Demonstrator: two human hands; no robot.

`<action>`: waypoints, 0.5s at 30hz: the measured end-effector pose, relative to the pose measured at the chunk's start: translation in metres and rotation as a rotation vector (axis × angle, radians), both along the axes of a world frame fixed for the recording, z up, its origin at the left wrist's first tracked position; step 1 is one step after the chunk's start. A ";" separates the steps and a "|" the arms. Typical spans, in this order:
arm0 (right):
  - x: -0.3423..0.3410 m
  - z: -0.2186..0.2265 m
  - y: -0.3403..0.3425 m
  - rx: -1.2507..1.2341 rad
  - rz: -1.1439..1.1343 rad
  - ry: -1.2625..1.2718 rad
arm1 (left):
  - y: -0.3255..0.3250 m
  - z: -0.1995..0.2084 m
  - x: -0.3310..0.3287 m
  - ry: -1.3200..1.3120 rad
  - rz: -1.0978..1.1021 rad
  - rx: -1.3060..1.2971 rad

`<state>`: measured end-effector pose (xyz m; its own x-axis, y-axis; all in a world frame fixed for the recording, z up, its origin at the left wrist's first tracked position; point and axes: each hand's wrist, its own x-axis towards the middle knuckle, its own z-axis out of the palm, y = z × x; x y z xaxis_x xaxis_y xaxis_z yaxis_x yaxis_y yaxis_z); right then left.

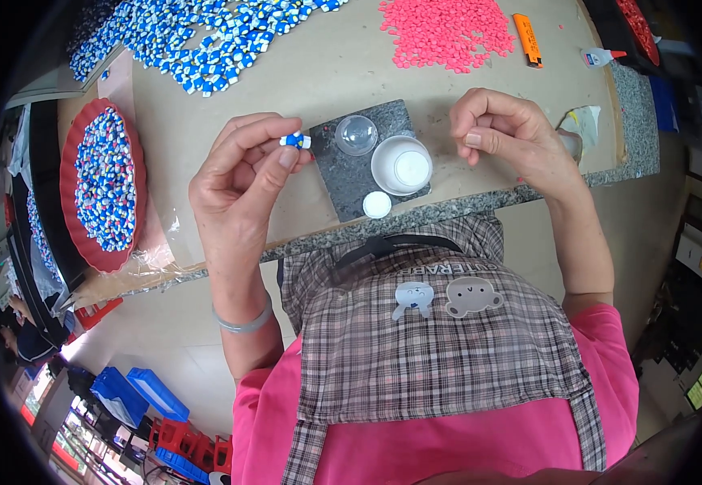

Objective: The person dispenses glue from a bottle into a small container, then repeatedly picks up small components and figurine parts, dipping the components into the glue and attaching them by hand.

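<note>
My left hand (pixel 238 178) pinches a small blue-and-white piece (pixel 293 140) between thumb and forefinger, just left of a dark stone slab (pixel 332 179). To the right of the slab, my right hand (pixel 517 141) is raised above the table with thumb and forefinger pressed together. Whatever its fingertips may hold is too small to make out. On the slab are a clear round dish (pixel 357 135) and a white cup (pixel 379 172) with a white disc-shaped thing (pixel 412 168) inside. A small round white container (pixel 377 204) is at the slab's near edge.
Blue-and-white pieces (pixel 222 48) are heaped at the far left, pink pieces (pixel 448 34) at the far middle. Beside those lie an orange tool (pixel 527 40) and a red-tipped glue bottle (pixel 600 57). A red fluted tray (pixel 136 206) of small pieces stands left. Granite edging (pixel 464 207) borders the near side.
</note>
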<state>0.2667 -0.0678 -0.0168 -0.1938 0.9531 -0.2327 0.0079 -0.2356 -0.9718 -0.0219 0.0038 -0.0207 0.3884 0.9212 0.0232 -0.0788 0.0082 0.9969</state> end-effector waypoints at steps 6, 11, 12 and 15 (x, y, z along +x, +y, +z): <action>-0.004 0.002 -0.002 0.055 0.016 -0.021 | 0.000 -0.002 0.000 -0.015 0.000 -0.002; -0.011 0.006 -0.002 -0.005 0.030 0.000 | 0.000 -0.002 -0.002 0.017 0.009 0.005; -0.012 0.006 -0.001 -0.005 0.043 0.007 | 0.000 -0.003 -0.001 0.015 0.007 0.004; -0.015 0.003 0.000 0.025 0.057 0.013 | 0.000 -0.003 0.000 0.008 0.011 0.002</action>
<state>0.2513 -0.0677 -0.0142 -0.2505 0.9460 -0.2059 0.0078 -0.2107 -0.9775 -0.0224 0.0035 -0.0241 0.3783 0.9254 0.0223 -0.0712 0.0051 0.9974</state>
